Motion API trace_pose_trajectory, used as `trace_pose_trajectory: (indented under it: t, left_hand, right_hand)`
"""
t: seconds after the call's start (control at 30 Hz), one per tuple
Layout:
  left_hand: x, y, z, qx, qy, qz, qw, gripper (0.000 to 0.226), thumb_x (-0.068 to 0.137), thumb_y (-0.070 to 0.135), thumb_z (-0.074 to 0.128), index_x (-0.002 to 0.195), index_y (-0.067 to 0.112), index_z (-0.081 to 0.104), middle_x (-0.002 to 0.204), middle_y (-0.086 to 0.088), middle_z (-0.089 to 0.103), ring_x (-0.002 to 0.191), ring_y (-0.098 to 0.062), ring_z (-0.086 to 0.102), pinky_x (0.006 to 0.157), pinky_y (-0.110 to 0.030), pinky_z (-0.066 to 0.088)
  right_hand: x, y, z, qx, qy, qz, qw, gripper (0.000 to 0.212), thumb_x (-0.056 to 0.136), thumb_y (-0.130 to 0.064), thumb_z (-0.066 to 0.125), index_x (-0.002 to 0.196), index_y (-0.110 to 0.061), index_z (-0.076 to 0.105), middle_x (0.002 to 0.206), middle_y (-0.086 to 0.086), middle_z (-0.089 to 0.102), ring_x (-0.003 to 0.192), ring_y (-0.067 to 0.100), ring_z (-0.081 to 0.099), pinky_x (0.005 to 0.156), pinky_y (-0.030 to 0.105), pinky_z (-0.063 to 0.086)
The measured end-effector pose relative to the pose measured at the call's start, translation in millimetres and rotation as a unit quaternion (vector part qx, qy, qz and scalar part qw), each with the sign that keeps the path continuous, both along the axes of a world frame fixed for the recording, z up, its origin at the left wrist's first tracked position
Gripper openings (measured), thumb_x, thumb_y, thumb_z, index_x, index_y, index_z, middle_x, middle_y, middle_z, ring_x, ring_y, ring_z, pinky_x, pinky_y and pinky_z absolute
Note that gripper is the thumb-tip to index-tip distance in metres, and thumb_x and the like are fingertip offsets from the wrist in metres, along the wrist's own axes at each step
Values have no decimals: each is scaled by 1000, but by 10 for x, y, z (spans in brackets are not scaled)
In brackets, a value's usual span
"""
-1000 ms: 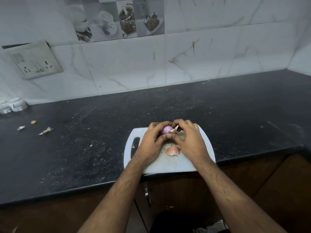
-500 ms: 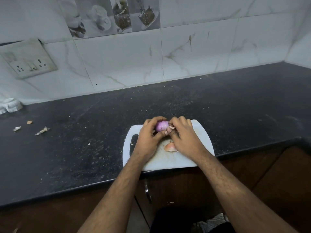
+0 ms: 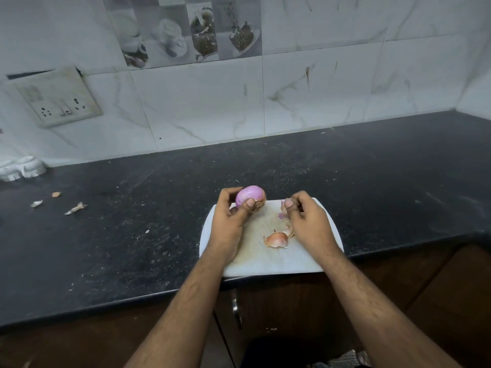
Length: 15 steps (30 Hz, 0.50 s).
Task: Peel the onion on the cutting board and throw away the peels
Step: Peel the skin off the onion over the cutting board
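Fingers of the left hand (image 3: 230,221) curl round the red onion (image 3: 249,197) above the cutting board (image 3: 268,261) while the right hand (image 3: 308,221) pinches a peel scrap (image 3: 283,205); best drop it beside the loose peels (image 3: 277,239), then strip the rooty end.

- No text, label, brand, number or sign can be read anywhere in the scene.
- Decorative wall tiles (image 3: 186,30), far wall, upper middle: printed pictures of cups and bowls only; no lettering legible.
- Switch and socket plate (image 3: 57,98), far wall, left: any markings are too small and blurred to read.
- Cutting board (image 3: 268,258), near edge of the counter: its white surface shows no print.
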State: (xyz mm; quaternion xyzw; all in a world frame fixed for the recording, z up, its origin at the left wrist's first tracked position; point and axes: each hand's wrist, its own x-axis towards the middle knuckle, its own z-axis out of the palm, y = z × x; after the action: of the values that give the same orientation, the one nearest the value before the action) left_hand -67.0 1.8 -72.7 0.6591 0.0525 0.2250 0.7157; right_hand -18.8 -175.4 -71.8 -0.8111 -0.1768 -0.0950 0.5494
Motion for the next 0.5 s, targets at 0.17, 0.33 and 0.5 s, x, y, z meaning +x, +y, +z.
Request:
trace_pose_trajectory:
  t: [0.17,0.33,0.5]
  left_hand:
    - [-38,-27,34,26,-4,-59,998,36,99,13,74,131,14,57,125,-2,70,107,-25,73,102,-42,57]
    - [-25,-45,17,30,25,-67,997,42,93,32,75,131,25,59,130,-5,69,120,-31,69,111,-54,52]
    - [-50,-63,50,37,15,-74,996,48,83,18,77,128,22,61,126,-3,69,113,-23,71,97,-32,58]
  right_hand:
    - [39,43,-52,-97,-36,18,994,16,97,-18,64,112,-22,67,114,-10,58,100,2,59,81,8,41]
    - [40,18,-32,-50,-37,-40,997,13,97,-22,65,85,-25,67,96,-11,58,82,3,62,71,22,49]
    - [-19,11,23,-1,-69,-44,997,17,97,-35,65,104,-21,57,102,-11,59,94,5,60,74,19,49]
